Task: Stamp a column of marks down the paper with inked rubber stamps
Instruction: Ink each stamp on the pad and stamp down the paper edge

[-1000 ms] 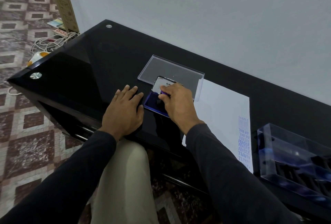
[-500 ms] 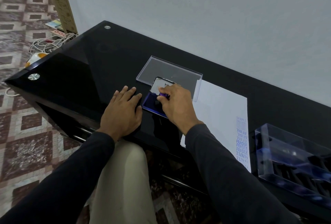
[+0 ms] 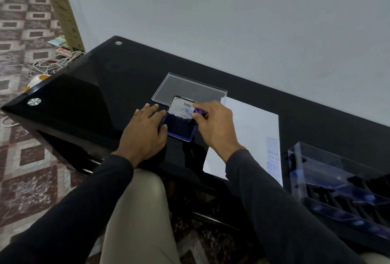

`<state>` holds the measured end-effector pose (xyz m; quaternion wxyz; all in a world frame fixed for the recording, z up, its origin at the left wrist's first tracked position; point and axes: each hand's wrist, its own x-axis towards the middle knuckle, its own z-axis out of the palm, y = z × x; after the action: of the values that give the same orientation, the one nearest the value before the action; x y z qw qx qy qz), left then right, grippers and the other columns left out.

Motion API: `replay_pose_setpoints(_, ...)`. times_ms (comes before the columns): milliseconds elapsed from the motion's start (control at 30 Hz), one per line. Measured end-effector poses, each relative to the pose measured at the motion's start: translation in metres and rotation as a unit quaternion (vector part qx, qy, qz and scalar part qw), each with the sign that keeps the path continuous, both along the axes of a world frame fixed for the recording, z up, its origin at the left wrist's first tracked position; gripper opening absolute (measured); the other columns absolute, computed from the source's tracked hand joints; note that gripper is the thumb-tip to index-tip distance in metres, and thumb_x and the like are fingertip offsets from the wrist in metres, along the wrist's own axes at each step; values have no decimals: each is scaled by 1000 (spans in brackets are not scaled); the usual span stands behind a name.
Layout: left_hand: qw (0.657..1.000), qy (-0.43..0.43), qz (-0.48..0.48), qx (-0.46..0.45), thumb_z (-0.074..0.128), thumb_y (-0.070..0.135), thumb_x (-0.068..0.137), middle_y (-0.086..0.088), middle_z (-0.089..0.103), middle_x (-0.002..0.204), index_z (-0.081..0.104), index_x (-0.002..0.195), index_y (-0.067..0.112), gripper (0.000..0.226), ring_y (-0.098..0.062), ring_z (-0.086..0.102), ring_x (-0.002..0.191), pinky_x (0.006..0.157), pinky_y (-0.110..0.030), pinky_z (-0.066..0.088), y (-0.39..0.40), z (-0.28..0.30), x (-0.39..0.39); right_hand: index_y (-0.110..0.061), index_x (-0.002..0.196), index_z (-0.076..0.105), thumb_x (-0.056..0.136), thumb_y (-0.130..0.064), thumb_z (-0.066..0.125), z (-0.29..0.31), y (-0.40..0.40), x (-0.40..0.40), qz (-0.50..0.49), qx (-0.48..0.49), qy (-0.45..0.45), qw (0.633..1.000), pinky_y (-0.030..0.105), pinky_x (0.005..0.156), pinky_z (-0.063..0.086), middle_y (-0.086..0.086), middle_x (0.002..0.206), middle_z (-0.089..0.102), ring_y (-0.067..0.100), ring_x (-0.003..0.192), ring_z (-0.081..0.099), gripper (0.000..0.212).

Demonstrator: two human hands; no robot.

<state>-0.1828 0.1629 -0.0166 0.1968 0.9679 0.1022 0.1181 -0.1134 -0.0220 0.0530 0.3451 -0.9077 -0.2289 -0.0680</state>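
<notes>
An open blue ink pad (image 3: 179, 127) lies on the black glass table (image 3: 95, 94), its labelled lid (image 3: 181, 106) tipped up behind it. My right hand (image 3: 213, 125) pinches a purple-handled rubber stamp (image 3: 199, 111) just above the pad's right part. My left hand (image 3: 145, 131) rests flat on the table, fingers touching the pad's left edge. To the right lies a white sheet of paper (image 3: 251, 128) with a column of blue stamped marks (image 3: 273, 158) near its right edge.
A clear plastic lid (image 3: 190, 88) lies behind the ink pad. A clear case with more stamps (image 3: 337, 183) sits at the table's right front. A wall runs behind the table. Cables (image 3: 50, 65) lie on the tiled floor to the left.
My right hand has lifted the stamp off the pad and shifted slightly right. My left hand stays by the pad. The camera view has shifted a little.
</notes>
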Motion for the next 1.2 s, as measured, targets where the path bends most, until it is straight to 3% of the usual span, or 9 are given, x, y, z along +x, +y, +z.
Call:
replay_pose_setpoints(267,998,-23,-39,-31,54,37,98,-1,47,151,56,138,20,44,-22,39,140,110,-42,41,-68,27,19,-23,116,72,87,-19,71,16,-72,4,-68,18,-12,997,23,92,50,-6,107,64,9,88,61,29)
replay_pose_setpoints(400,996,-18,-81,-40,54,37,99,-1,48,151,54,141,21,45,-21,40,140,108,-43,45,-107,34,33,-21,119,70,89,-18,70,21,-117,9,-111,25,-20,993,6,81,41,-7,103,61,9,86,60,31)
replay_pose_setpoints(467,994,-16,-104,-32,54,36,100,-3,47,152,53,143,20,47,-22,39,141,110,-43,43,-127,35,40,-20,117,70,88,-17,71,22,-140,13,-129,22,-27,991,2,78,39,-5,104,62,8,84,60,29)
replay_pose_setpoints(800,985,3,-171,-22,49,42,103,0,38,160,47,149,22,51,-20,28,151,121,-34,21,-200,27,78,-19,119,68,90,-24,70,16,-214,34,-189,-15,-8,982,12,85,42,-3,108,62,8,92,58,29)
replay_pose_setpoints(933,985,16,-174,-12,49,44,103,1,36,161,46,149,23,51,-20,26,152,122,-36,19,-214,21,92,-21,120,68,91,-24,69,10,-224,47,-195,-33,4,980,8,81,38,-4,110,61,6,92,56,29)
replay_pose_setpoints(1200,982,37,-186,1,47,49,102,1,34,162,47,149,24,53,-22,24,152,122,-38,18,-222,7,115,-17,122,68,92,-23,68,2,-226,66,-180,-48,4,983,10,85,40,-1,113,61,5,92,53,31)
